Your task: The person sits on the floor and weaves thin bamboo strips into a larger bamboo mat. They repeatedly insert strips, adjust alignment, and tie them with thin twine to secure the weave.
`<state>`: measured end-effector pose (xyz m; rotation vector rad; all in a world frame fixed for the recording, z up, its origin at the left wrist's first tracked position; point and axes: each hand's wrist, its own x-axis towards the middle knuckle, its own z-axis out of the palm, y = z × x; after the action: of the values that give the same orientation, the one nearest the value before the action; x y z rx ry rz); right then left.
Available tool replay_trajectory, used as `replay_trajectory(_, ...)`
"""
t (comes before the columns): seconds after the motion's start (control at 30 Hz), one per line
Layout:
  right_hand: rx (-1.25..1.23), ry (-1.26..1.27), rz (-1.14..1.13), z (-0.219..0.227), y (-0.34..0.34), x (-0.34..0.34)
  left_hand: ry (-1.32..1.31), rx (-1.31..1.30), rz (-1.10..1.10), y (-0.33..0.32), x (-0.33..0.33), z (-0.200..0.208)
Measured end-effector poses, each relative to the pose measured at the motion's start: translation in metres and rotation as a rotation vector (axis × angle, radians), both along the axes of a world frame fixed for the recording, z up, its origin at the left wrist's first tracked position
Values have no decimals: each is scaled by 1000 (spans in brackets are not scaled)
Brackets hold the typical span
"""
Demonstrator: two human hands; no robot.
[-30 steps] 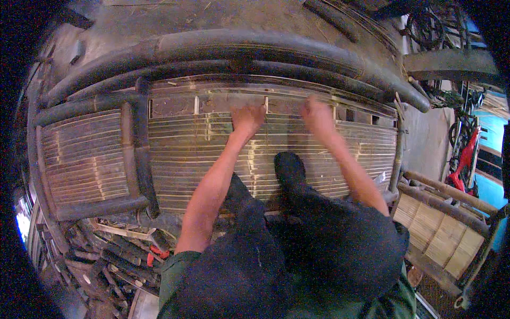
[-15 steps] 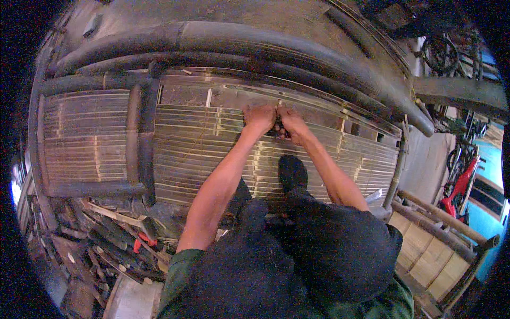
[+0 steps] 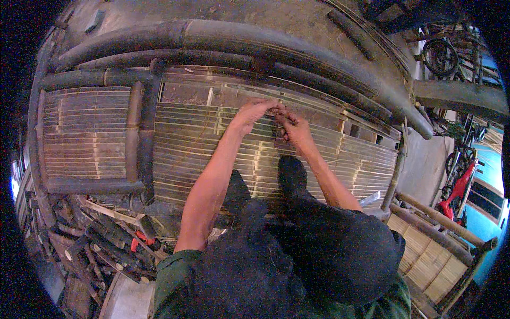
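A bamboo bench lies before me, with a seat of thin pale-edged slats (image 3: pixel 186 143) inside a frame of thick dark poles (image 3: pixel 223 34). My left hand (image 3: pixel 254 113) reaches over the slats near the far side, its fingers bent and drawn together at the tips. Close against it is my right hand (image 3: pixel 295 129), fingers curled and pinched just right of the left fingertips. Both meet above a gap between the slats, beside a short upright crosspiece. Whatever they pinch is too small and dark to make out. My shod feet stand on the slats.
A narrower slatted section (image 3: pixel 85 135) adjoins on the left. Cut bamboo pieces (image 3: pixel 101 239) lie heaped at the lower left, with a red-handled tool (image 3: pixel 142 240) among them. Another bamboo piece of furniture (image 3: pixel 430 242) stands at the lower right. Bicycle-like wheels (image 3: pixel 440 57) are at the far right.
My left hand has turned and lifted a little, its fingers now stretching toward the right hand. The right hand has shifted slightly right and nearer, its curled fingers now showing.
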<state>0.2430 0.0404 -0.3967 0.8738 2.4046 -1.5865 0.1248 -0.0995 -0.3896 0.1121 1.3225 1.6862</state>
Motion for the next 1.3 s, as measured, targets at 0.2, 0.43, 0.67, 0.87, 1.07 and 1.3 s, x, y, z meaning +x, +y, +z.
replay_trajectory(0.2, 624, 397, 199, 67, 21, 30, 692, -363, 103, -6, 23, 4)
replay_trajectory(0.43, -1160, 327, -210, 168, 26, -2, 488, 236, -926, -1, 87, 145)
replay_trajectory(0.67, -935, -667, 636, 143, -11, 46, 548, -196, 197, -105, 2, 276)
replay_trajectory(0.87, -476, -459, 179, 42, 33, 35, 721, -212, 1203, -223, -2, 274)
replay_trajectory(1.07, -328, -187, 126, -42, 52, -3, 679, 229, 899, -220, 15, 332)
replay_trajectory(1.3, -716, -252, 172, -1, 44, -29, 434, 599, 773, -163, 46, 369)
